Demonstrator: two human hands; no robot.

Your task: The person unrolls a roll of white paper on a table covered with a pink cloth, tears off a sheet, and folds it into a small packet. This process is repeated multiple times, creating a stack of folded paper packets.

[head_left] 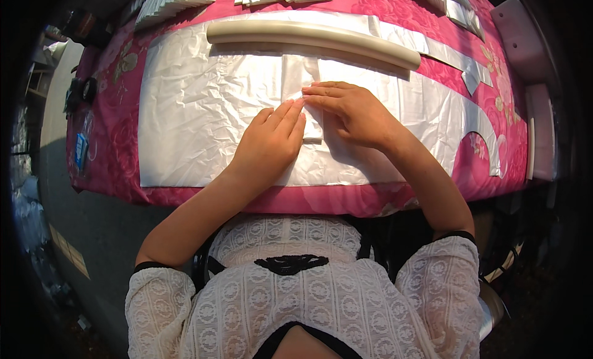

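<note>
My left hand (270, 137) lies palm down with its fingers stretched out on a narrow folded strip of white plastic film (300, 74). My right hand (352, 113) rests on the strip's other side, its fingers extended and meeting the left fingertips. Both hands are open, pressing rather than gripping. Under the strip spreads a large creased white plastic sheet (191, 106), with a curved cutout and thin strap-like parts at its right end. Across the sheet's far side, beyond my hands, lies a long cream-coloured tube (309, 35). My palms hide part of the strip.
A pink floral cloth (117, 130) covers the table. Stacks of folded white film (173, 6) stand along the far edge, with another folded pile (463, 16) at the far right. White foam-like boxes (525, 41) sit beyond the right edge. A small blue packet (81, 150) lies at the left.
</note>
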